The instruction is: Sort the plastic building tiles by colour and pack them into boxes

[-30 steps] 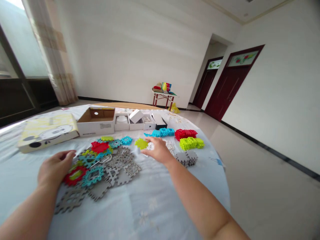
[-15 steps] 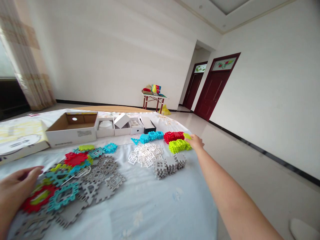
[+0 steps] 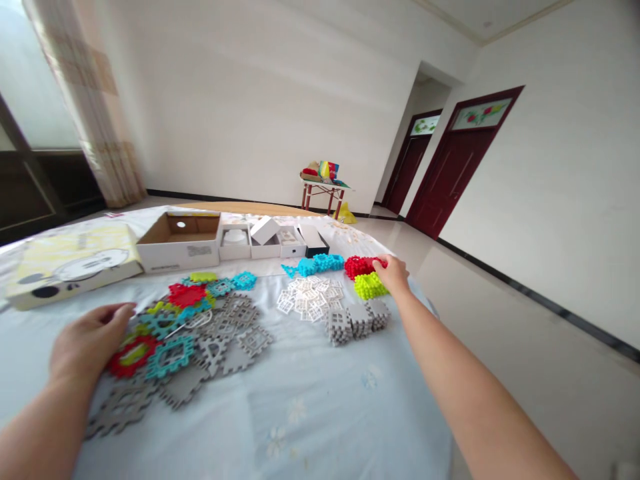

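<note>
My left hand (image 3: pixel 93 337) hovers at the left side of a loose pile of interlocking plastic tiles, its fingers drawn together; whether they pinch a piece is hidden. The pile holds grey tiles (image 3: pixel 185 385), a red gear-edged tile (image 3: pixel 187 294) and a blue frame tile (image 3: pixel 171 356). Far to the right, my right hand (image 3: pixel 394 275) is closed at the right end of a row of red tiles (image 3: pixel 359 267), just above a row of lime green tiles (image 3: pixel 370 285). What its fingertips grip, if anything, I cannot make out.
White window-shaped pieces (image 3: pixel 310 297), stacked grey tiles (image 3: pixel 357 321) and a blue row (image 3: pixel 320 264) lie mid-table. Behind are an open cardboard box (image 3: pixel 177 257), small white boxes (image 3: pixel 235 243) and a yellow-and-white box lid (image 3: pixel 75 260). The table's right edge runs beneath my right arm.
The view has shifted left, so things appear further right. My left hand shows more fully beside the pile. The lime green tile at my right fingertips is no longer visible; they now touch the red row.
</note>
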`<state>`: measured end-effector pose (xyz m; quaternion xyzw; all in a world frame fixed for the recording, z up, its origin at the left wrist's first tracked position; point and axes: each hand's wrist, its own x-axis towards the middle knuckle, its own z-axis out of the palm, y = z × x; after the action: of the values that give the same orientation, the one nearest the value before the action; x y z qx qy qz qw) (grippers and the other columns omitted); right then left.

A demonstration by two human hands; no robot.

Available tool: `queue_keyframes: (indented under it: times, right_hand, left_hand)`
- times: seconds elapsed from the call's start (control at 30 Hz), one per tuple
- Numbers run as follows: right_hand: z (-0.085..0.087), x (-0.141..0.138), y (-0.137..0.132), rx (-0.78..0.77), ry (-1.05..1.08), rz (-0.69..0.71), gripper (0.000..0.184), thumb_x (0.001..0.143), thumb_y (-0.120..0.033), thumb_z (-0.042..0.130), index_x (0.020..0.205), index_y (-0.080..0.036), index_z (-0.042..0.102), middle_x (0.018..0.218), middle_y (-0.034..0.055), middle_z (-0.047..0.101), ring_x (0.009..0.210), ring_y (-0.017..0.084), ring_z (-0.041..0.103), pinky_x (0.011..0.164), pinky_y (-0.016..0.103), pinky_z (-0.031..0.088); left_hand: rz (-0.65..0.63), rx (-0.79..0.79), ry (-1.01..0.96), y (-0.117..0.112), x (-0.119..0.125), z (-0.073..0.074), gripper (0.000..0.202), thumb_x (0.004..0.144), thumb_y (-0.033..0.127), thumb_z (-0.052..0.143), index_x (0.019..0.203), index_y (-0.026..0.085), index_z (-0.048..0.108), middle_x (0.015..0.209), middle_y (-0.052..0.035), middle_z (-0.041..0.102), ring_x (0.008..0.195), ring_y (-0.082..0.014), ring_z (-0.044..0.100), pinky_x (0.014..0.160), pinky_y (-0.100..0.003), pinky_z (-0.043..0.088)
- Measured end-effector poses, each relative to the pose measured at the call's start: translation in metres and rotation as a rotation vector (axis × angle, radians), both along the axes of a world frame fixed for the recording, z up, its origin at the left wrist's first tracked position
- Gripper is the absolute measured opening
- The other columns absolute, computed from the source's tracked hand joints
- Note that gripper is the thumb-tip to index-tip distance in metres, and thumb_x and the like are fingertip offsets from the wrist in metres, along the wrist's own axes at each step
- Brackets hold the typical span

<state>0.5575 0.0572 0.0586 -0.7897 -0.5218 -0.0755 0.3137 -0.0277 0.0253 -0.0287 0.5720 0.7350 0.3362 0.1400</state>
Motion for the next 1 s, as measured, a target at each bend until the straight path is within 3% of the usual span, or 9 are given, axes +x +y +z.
queue_keyframes:
  times: [0.03, 0.07, 0.2, 0.3, 0.47, 0.57, 0.73, 0.87, 1.0]
  right_hand:
    - [0.002, -0.017, -0.001, 0.034, -0.004, 0.080, 0.031, 0.078, -0.037, 0.051, 0.103, -0.023, 0.063, 0.105, 0.0062, 0.063, 0.104, 0.024, 0.052, 0.091, 0.039, 0.037]
    - [0.004, -0.036, -0.003, 0.068, -0.005, 0.173, 0.031, 0.078, -0.035, 0.051, 0.103, -0.021, 0.064, 0.105, 0.0063, 0.064, 0.103, 0.023, 0.052, 0.092, 0.037, 0.037]
    - [0.003, -0.121, -0.025, 0.140, 0.027, 0.617, 0.026, 0.078, -0.030, 0.054, 0.100, -0.021, 0.064, 0.102, 0.0058, 0.064, 0.101, 0.021, 0.053, 0.092, 0.037, 0.037]
    - [-0.002, -0.177, -0.052, 0.018, 0.033, 0.905, 0.027, 0.075, -0.032, 0.060, 0.100, -0.021, 0.064, 0.100, 0.0049, 0.064, 0.102, 0.021, 0.052, 0.091, 0.037, 0.037]
    - [-0.017, -0.217, -0.080, -0.255, -0.090, 1.228, 0.046, 0.065, -0.037, 0.072, 0.107, -0.022, 0.061, 0.105, 0.0052, 0.063, 0.104, 0.022, 0.051, 0.091, 0.036, 0.036]
    - [-0.026, -0.218, -0.082, -0.352, -0.172, 1.275, 0.041, 0.064, -0.032, 0.073, 0.104, -0.025, 0.062, 0.107, 0.0032, 0.063, 0.106, 0.022, 0.051, 0.090, 0.037, 0.035]
    - [-0.026, -0.213, -0.082, -0.276, -0.172, 1.193, 0.014, 0.081, -0.028, 0.058, 0.091, -0.024, 0.066, 0.096, 0.0011, 0.067, 0.096, 0.019, 0.056, 0.087, 0.036, 0.035]
    - [-0.019, -0.210, -0.084, -0.169, -0.004, 1.138, 0.023, 0.088, -0.028, 0.044, 0.096, -0.022, 0.065, 0.093, 0.0020, 0.068, 0.089, 0.016, 0.059, 0.083, 0.029, 0.039]
    - [-0.024, -0.206, -0.081, -0.211, 0.176, 1.091, 0.026, 0.088, -0.026, 0.042, 0.100, -0.019, 0.064, 0.092, 0.0028, 0.068, 0.084, 0.014, 0.061, 0.074, 0.023, 0.043]
  left_hand:
    - [0.196, 0.011, 0.057, -0.006, 0.009, 0.009, 0.049, 0.067, 0.052, 0.046, 0.101, 0.022, 0.064, 0.078, -0.0108, 0.067, 0.086, -0.0345, 0.058, 0.064, -0.038, 0.039]
    - [0.293, -0.018, 0.073, -0.010, 0.018, 0.017, 0.049, 0.067, 0.052, 0.046, 0.100, 0.021, 0.066, 0.085, -0.0110, 0.068, 0.083, -0.0313, 0.058, 0.062, -0.035, 0.040]
    - [0.314, -0.043, 0.086, -0.019, 0.036, 0.033, 0.047, 0.072, 0.049, 0.045, 0.102, 0.020, 0.066, 0.089, -0.0084, 0.068, 0.078, -0.0226, 0.058, 0.061, -0.028, 0.041]
    - [0.315, -0.039, 0.074, -0.020, 0.036, 0.033, 0.046, 0.074, 0.048, 0.045, 0.103, 0.019, 0.066, 0.090, -0.0080, 0.068, 0.077, -0.0209, 0.058, 0.059, -0.026, 0.041]
    - [0.313, -0.024, 0.060, -0.021, 0.036, 0.032, 0.044, 0.074, 0.047, 0.046, 0.102, 0.019, 0.067, 0.091, -0.0085, 0.068, 0.079, -0.0212, 0.058, 0.059, -0.026, 0.040]
    - [0.312, -0.042, 0.052, -0.021, 0.037, 0.033, 0.045, 0.075, 0.047, 0.045, 0.103, 0.020, 0.066, 0.092, -0.0084, 0.067, 0.080, -0.0219, 0.057, 0.060, -0.027, 0.040]
    - [0.315, -0.056, 0.045, -0.021, 0.037, 0.035, 0.046, 0.074, 0.048, 0.045, 0.104, 0.020, 0.066, 0.090, -0.0083, 0.067, 0.077, -0.0218, 0.056, 0.057, -0.027, 0.038]
    - [0.319, -0.049, 0.058, -0.021, 0.038, 0.036, 0.047, 0.073, 0.048, 0.046, 0.103, 0.019, 0.066, 0.088, -0.0087, 0.067, 0.074, -0.0217, 0.056, 0.055, -0.027, 0.038]
    - [0.297, -0.022, 0.050, -0.022, 0.038, 0.035, 0.045, 0.072, 0.045, 0.047, 0.102, 0.018, 0.067, 0.088, -0.0098, 0.068, 0.075, -0.0216, 0.057, 0.059, -0.028, 0.039]
